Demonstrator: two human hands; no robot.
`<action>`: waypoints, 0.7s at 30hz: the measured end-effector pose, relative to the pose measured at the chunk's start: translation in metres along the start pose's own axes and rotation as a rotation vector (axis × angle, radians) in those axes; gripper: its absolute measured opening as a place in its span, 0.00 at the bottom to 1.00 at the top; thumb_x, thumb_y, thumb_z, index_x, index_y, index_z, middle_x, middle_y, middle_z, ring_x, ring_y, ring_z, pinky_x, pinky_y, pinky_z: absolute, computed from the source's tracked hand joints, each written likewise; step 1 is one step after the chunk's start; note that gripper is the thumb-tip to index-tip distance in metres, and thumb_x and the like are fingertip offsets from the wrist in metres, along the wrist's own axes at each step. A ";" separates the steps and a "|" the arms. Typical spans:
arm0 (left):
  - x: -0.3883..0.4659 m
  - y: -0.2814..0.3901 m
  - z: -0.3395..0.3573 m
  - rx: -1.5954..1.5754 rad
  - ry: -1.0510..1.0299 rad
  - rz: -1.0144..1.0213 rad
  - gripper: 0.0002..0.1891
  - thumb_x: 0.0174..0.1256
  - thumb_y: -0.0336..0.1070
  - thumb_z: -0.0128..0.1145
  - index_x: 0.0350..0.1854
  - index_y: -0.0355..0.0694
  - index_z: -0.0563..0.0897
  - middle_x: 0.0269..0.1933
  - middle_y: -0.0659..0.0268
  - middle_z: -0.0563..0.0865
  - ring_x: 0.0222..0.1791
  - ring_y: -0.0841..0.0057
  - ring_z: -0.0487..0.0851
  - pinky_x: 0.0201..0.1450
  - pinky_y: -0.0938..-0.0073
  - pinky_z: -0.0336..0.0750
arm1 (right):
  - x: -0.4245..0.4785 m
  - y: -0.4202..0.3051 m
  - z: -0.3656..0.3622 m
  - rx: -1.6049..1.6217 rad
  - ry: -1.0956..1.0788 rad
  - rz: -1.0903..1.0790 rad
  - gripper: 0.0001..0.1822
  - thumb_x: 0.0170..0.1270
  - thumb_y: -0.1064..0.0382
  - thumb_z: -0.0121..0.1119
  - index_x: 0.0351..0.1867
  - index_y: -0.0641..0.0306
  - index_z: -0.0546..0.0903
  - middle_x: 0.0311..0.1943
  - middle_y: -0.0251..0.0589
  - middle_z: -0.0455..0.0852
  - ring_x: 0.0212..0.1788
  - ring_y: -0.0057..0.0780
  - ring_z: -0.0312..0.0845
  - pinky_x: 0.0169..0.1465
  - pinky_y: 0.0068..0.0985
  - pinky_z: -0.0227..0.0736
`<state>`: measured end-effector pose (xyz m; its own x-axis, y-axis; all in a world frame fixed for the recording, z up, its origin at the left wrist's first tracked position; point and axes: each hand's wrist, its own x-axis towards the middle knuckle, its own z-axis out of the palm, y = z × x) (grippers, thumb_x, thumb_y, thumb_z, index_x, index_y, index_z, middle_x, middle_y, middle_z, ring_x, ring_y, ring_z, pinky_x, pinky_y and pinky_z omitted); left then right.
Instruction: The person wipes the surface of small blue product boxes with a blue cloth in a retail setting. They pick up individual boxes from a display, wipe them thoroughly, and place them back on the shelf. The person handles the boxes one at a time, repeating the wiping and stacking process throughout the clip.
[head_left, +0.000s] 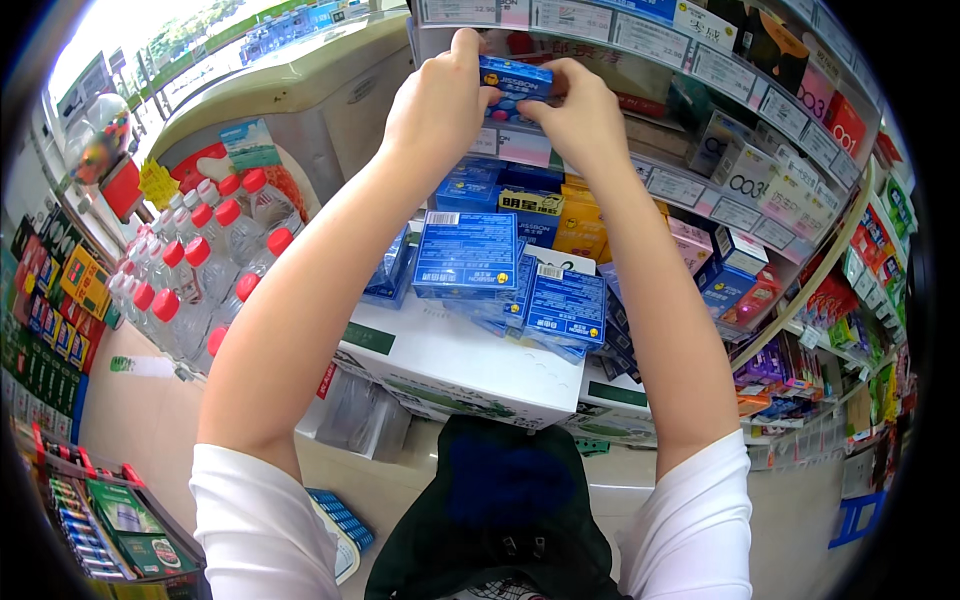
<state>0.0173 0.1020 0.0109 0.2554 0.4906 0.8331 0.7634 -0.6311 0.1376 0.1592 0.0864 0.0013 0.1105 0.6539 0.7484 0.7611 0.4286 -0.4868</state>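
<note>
Both hands are raised to a shelf, with a small blue Jissbon condom box (516, 78) held between them. My left hand (439, 97) grips its left end, thumb on the front face. At the right end, my right hand (587, 112) pinches the box between thumb and fingers. Below my hands, larger blue boxes (466, 251) lie stacked on a white carton (450, 352). Beside that stack, another pile of blue boxes (566, 306) leans unevenly. On the lower shelf stand a dark blue box with a yellow band (529, 214) and yellow-orange boxes (581, 221).
Price labels line the shelf edge (645, 37) close above my hands. Clear bottles with red caps (199, 251) crowd the left side. Small boxes (750, 169) fill the shelves at right. A blue basket (341, 517) sits on the floor. A dark bag or garment (502, 510) hangs before me.
</note>
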 end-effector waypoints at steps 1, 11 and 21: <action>0.004 -0.003 0.004 0.035 -0.025 -0.016 0.16 0.53 0.34 0.57 0.43 0.35 0.70 0.33 0.51 0.81 0.33 0.60 0.81 0.36 0.67 0.75 | 0.005 0.002 0.004 -0.047 -0.030 0.017 0.20 0.42 0.64 0.65 0.40 0.65 0.77 0.33 0.44 0.82 0.36 0.32 0.79 0.41 0.26 0.72; 0.017 -0.003 0.019 0.163 -0.282 -0.211 0.11 0.50 0.29 0.52 0.36 0.30 0.74 0.31 0.42 0.79 0.36 0.52 0.79 0.40 0.61 0.74 | 0.029 0.002 0.032 -0.249 -0.193 0.290 0.19 0.46 0.69 0.60 0.44 0.62 0.76 0.47 0.49 0.76 0.49 0.43 0.73 0.49 0.34 0.72; 0.023 -0.004 0.023 0.047 -0.375 -0.355 0.18 0.50 0.33 0.50 0.43 0.26 0.70 0.38 0.38 0.78 0.42 0.49 0.77 0.46 0.62 0.72 | 0.028 -0.008 0.029 -0.385 -0.213 0.324 0.22 0.47 0.61 0.61 0.48 0.56 0.74 0.45 0.45 0.79 0.50 0.37 0.74 0.51 0.28 0.69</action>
<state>0.0335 0.1296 0.0170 0.1639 0.8569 0.4888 0.8654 -0.3627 0.3457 0.1373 0.1194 0.0135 0.2766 0.8434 0.4607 0.8932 -0.0486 -0.4471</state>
